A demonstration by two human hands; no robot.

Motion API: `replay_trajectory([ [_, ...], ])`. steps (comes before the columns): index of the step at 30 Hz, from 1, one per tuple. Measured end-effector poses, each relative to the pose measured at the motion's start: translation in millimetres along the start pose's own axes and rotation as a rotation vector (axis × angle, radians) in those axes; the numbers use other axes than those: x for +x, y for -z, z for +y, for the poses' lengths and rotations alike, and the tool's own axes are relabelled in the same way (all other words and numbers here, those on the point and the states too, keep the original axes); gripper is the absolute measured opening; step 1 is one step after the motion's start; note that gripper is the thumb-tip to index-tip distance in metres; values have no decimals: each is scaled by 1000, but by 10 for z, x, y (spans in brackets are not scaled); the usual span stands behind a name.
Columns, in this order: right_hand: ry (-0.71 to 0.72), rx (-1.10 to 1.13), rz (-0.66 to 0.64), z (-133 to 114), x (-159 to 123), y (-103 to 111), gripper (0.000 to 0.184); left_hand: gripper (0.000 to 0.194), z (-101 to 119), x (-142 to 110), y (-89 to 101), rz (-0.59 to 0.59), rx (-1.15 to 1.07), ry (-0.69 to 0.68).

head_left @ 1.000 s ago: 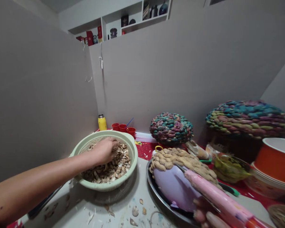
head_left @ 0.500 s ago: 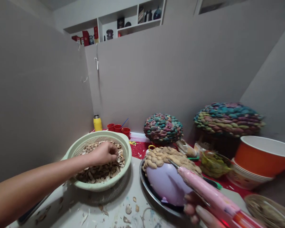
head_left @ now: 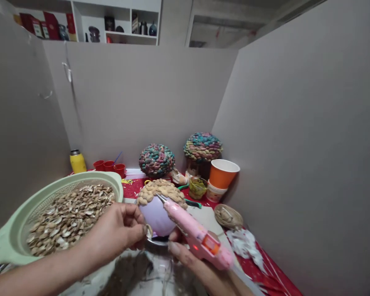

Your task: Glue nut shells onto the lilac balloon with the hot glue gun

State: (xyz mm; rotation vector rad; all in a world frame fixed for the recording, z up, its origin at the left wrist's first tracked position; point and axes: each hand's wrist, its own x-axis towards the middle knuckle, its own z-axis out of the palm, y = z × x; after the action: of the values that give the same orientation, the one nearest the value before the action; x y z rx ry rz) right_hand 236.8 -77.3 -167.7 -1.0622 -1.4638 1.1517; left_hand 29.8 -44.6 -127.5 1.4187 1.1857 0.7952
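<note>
My left hand [head_left: 123,226] is closed in a pinch on a small piece of peanut shell [head_left: 149,232], in front of the balloon's lower left. In my right hand [head_left: 193,257] is a pink hot glue gun [head_left: 188,224] with a red light glowing on it. The gun's metal nozzle points at the lower edge of the tan peanut shells [head_left: 160,190] covering the top of a lilac balloon [head_left: 156,213]. The balloon rests in a metal bowl [head_left: 157,243], mostly hidden by my hands. A pale green colander [head_left: 10,230] full of loose shell pieces stands at left.
Two multicoloured shell-covered domes [head_left: 157,160] stand at the back. Behind the colander are a yellow bottle [head_left: 77,162] and red cups [head_left: 109,165]. To the right are an orange tub [head_left: 223,176], a glass bowl [head_left: 197,188], a wicker basket [head_left: 228,217] and crumpled white plastic [head_left: 246,246].
My left hand has come out of the colander and over to the balloon with a shell piece. The glue gun stays at the balloon, while the view has swung right.
</note>
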Motion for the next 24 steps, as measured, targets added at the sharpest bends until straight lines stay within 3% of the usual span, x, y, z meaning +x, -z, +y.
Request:
replay_trajectory([
  [4, 38, 80, -38, 26, 67, -54, 23, 9, 11, 39, -261, -41, -72, -20],
  [7, 37, 99, -62, 24, 107, -19, 27, 16, -9, 67, -339, -58, -157, -46],
  [13, -59, 99, -57, -67, 123, 41, 49, 26, -158, 115, -335, -142, -376, -70],
  [20, -36, 149, -129, 82, 164, 62, 40, 21, -362, 141, -361, -200, -524, -120],
  [24, -38, 107, -127, 56, 189, 73, 47, 17, -366, 131, -359, -193, -485, -154],
])
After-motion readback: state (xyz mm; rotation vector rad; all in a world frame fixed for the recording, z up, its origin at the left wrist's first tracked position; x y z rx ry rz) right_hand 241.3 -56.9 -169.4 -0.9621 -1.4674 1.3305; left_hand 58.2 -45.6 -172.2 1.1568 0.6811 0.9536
